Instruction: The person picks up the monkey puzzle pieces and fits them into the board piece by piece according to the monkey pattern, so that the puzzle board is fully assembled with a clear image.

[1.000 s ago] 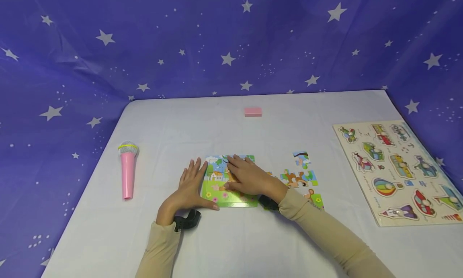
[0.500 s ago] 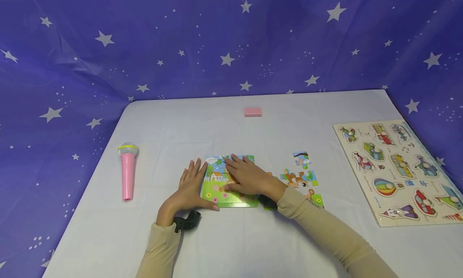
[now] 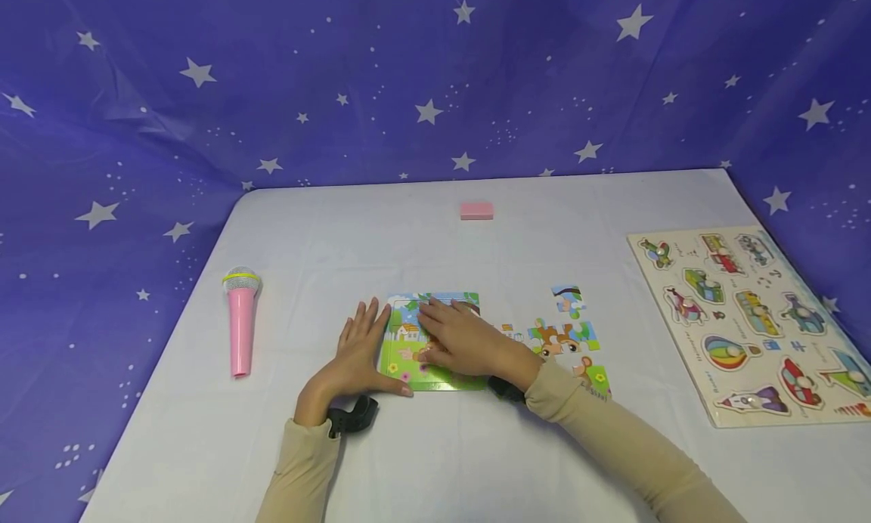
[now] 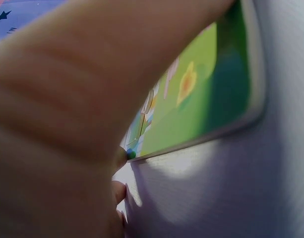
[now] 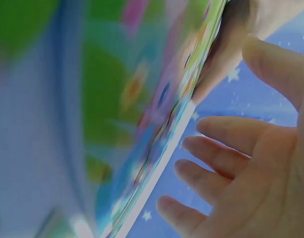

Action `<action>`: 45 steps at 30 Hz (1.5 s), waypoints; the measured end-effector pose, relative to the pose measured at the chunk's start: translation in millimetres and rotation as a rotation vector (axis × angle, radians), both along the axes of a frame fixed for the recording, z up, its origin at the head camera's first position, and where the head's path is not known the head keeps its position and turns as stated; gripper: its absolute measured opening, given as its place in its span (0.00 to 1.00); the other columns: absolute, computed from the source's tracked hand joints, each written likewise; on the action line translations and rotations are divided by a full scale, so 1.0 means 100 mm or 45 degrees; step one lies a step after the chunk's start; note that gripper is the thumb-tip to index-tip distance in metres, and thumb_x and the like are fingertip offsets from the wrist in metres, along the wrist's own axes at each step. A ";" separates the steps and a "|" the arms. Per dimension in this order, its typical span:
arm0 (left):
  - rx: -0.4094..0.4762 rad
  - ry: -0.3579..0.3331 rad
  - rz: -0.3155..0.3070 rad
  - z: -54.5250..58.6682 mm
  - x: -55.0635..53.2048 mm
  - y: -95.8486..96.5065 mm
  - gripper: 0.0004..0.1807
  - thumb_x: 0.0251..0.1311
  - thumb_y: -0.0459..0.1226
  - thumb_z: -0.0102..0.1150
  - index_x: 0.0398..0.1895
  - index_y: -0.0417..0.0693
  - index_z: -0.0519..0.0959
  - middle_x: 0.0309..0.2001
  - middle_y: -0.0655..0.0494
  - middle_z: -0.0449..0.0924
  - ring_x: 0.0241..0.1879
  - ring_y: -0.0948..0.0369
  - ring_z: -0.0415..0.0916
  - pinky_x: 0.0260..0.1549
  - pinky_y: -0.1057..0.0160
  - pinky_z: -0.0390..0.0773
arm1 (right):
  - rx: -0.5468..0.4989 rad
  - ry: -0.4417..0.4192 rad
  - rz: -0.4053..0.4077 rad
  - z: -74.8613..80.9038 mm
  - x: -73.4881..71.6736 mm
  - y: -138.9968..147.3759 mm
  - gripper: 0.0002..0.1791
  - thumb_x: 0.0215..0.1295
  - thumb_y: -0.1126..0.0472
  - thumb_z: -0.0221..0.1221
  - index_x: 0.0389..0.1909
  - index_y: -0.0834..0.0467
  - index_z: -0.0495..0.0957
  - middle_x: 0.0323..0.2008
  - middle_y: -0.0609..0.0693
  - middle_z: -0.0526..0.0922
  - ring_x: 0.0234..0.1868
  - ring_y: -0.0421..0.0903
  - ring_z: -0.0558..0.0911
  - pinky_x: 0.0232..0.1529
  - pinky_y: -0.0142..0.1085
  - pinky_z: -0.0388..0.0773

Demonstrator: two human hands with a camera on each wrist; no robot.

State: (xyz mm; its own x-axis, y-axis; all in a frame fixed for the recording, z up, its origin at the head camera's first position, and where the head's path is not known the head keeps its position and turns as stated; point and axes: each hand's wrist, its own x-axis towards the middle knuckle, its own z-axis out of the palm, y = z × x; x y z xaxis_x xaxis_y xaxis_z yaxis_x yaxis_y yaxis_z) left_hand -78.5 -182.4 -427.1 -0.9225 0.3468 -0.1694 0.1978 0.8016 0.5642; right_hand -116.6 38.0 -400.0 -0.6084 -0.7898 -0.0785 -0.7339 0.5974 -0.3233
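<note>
A small jigsaw board [image 3: 401, 379] with a farm picture lies flat in front of the person. The left hand [image 3: 357, 357] rests at its left side, fingers spread and thumb along the near edge. Over the middle and right of the board is the right hand [image 3: 466, 341], covering much of the picture. Its fingers [image 5: 218, 134] are extended and apart in the right wrist view, close over the board's printed face. Right of the board lie loose puzzle pieces [image 3: 561, 340], partly hidden by the right forearm. The left wrist view shows the board's corner [image 4: 226, 99] beside the hand.
A pink toy microphone [image 3: 240, 323] lies at the left. Further back sits a pink block [image 3: 476, 211]. A large knob puzzle board [image 3: 701, 349] with vehicle shapes takes up the right side. A purple star-patterned curtain [image 3: 381, 77] stands behind the white table [image 3: 354, 228].
The right hand has shifted slightly toward the near side, its fingers drawn back a little, showing more of the board's upper right corner. The left hand stays in place.
</note>
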 end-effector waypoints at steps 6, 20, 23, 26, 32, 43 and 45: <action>-0.002 0.007 -0.006 0.00 0.01 0.00 0.72 0.25 0.61 0.72 0.71 0.46 0.39 0.72 0.44 0.28 0.71 0.46 0.21 0.66 0.42 0.29 | 0.028 -0.044 0.096 -0.04 0.10 -0.09 0.40 0.64 0.38 0.44 0.67 0.62 0.55 0.70 0.56 0.52 0.71 0.54 0.50 0.70 0.50 0.48; -0.009 0.005 -0.010 0.01 0.00 0.00 0.72 0.25 0.61 0.72 0.71 0.45 0.39 0.72 0.43 0.28 0.71 0.46 0.21 0.66 0.41 0.29 | 0.068 -0.181 0.100 0.00 0.10 -0.14 0.38 0.65 0.37 0.42 0.68 0.56 0.53 0.71 0.52 0.48 0.72 0.52 0.47 0.71 0.50 0.43; -0.010 0.006 -0.008 0.00 0.00 0.00 0.72 0.25 0.61 0.72 0.71 0.45 0.39 0.72 0.43 0.28 0.71 0.46 0.21 0.66 0.42 0.29 | 0.059 -0.183 0.100 -0.01 0.09 -0.13 0.38 0.65 0.37 0.42 0.68 0.56 0.54 0.71 0.52 0.49 0.72 0.52 0.47 0.71 0.50 0.44; -0.011 0.006 -0.009 0.00 0.00 0.00 0.72 0.24 0.62 0.72 0.71 0.45 0.39 0.72 0.43 0.28 0.71 0.46 0.21 0.66 0.42 0.30 | 0.042 -0.167 0.104 -0.02 0.08 -0.13 0.37 0.64 0.38 0.44 0.68 0.56 0.56 0.71 0.52 0.51 0.72 0.52 0.49 0.70 0.50 0.46; -0.007 0.009 -0.005 0.00 0.00 -0.01 0.73 0.24 0.62 0.71 0.71 0.45 0.39 0.72 0.44 0.28 0.71 0.46 0.21 0.66 0.42 0.30 | -0.015 -0.124 0.124 -0.04 0.05 -0.13 0.34 0.63 0.39 0.47 0.65 0.54 0.62 0.69 0.54 0.56 0.70 0.52 0.55 0.68 0.50 0.53; -0.014 0.013 -0.009 -0.01 0.00 -0.01 0.73 0.24 0.63 0.71 0.71 0.45 0.38 0.72 0.44 0.28 0.71 0.47 0.21 0.66 0.42 0.29 | -0.188 0.031 0.083 0.00 0.02 -0.09 0.25 0.65 0.46 0.50 0.58 0.54 0.71 0.57 0.51 0.73 0.60 0.47 0.70 0.64 0.44 0.63; -0.007 0.007 -0.006 -0.01 0.00 -0.01 0.72 0.24 0.62 0.71 0.71 0.45 0.39 0.72 0.44 0.28 0.71 0.47 0.21 0.66 0.42 0.29 | -0.201 0.018 0.059 0.04 -0.01 -0.05 0.25 0.65 0.46 0.49 0.57 0.55 0.71 0.55 0.50 0.75 0.58 0.47 0.72 0.63 0.44 0.65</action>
State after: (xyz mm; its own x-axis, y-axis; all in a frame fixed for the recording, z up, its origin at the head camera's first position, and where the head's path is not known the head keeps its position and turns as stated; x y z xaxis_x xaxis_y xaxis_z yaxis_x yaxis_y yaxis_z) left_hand -78.1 -182.9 -427.9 -0.9218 0.3502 -0.1663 0.2046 0.8038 0.5586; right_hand -117.2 32.9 -396.5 -0.5714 -0.8187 0.0569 -0.7645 0.5058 -0.3996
